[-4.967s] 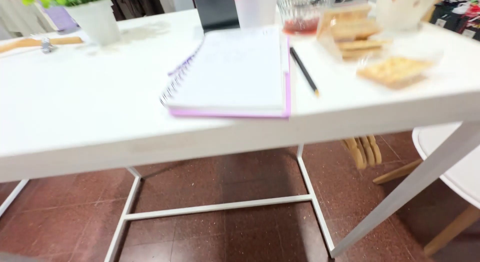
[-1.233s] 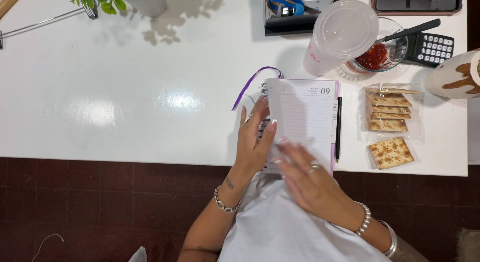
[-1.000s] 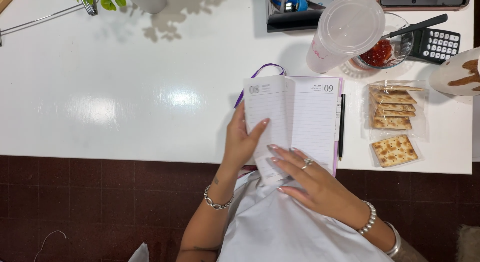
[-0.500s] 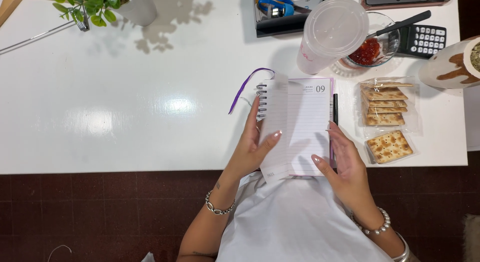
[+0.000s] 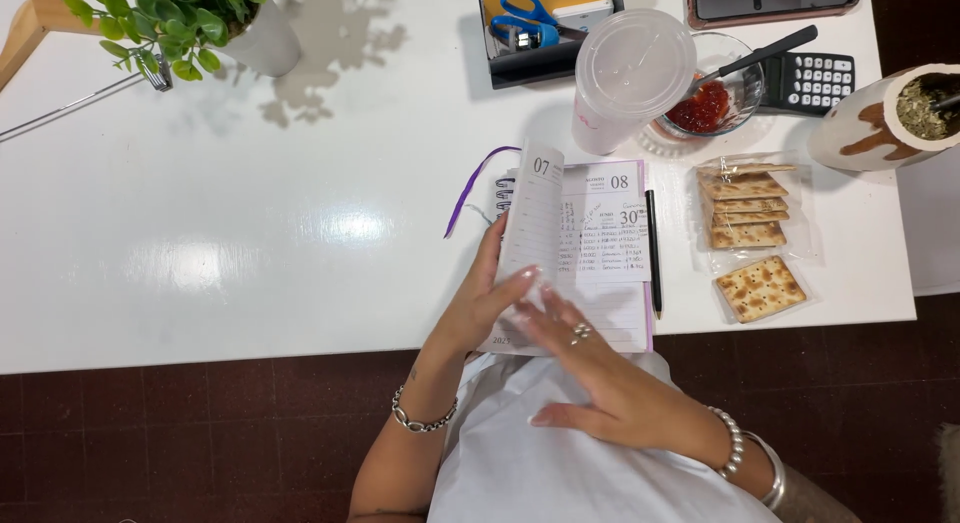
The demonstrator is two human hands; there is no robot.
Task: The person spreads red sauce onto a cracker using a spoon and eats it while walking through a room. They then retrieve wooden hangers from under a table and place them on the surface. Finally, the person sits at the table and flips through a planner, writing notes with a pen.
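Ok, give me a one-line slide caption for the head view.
Left hand lifts a page of a spiral planner on a white table, right hand beside it, pen alongside.

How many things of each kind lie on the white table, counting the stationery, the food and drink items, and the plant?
Stationery: 5 — spiral planner with purple ribbon, black pen, blue-handled scissors, black organiser tray, black calculator
Food and drink: 5 — lidded plastic cup, glass bowl of red jam, sleeve of crackers, loose square cracker, painted cup of green herb
Plants: 1 — green plant in white pot
Total: 11
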